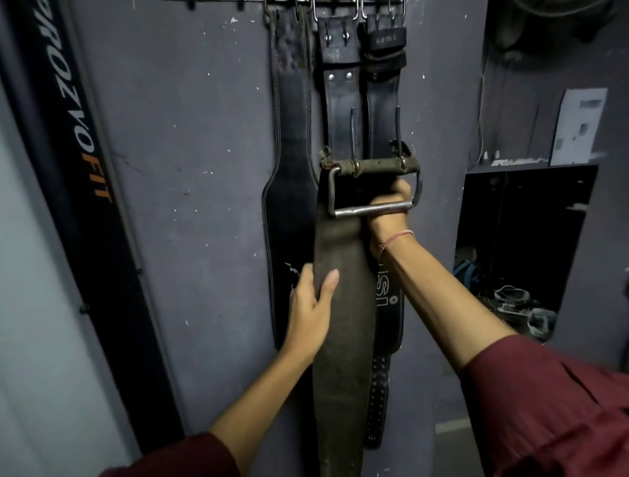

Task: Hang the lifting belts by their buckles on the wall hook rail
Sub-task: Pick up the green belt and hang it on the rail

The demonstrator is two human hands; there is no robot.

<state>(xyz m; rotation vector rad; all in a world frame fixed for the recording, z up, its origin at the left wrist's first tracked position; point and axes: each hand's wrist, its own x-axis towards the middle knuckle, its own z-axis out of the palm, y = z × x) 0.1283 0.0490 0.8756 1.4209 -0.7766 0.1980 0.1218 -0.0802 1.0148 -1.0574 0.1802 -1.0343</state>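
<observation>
I hold a worn dark leather lifting belt upright in front of the wall. My right hand grips its top end just under the rusty metal buckle. My left hand clasps the belt's left edge lower down. The hook rail runs along the top edge of the view, well above the buckle. Three black belts hang from it: a plain one on the left, a riveted one in the middle, and one marked USI on the right, partly behind the held belt.
A black panel with lettering leans at the left. To the right is a dark wall recess holding cables and small items, with a paper sheet above it. The wall is grey-purple.
</observation>
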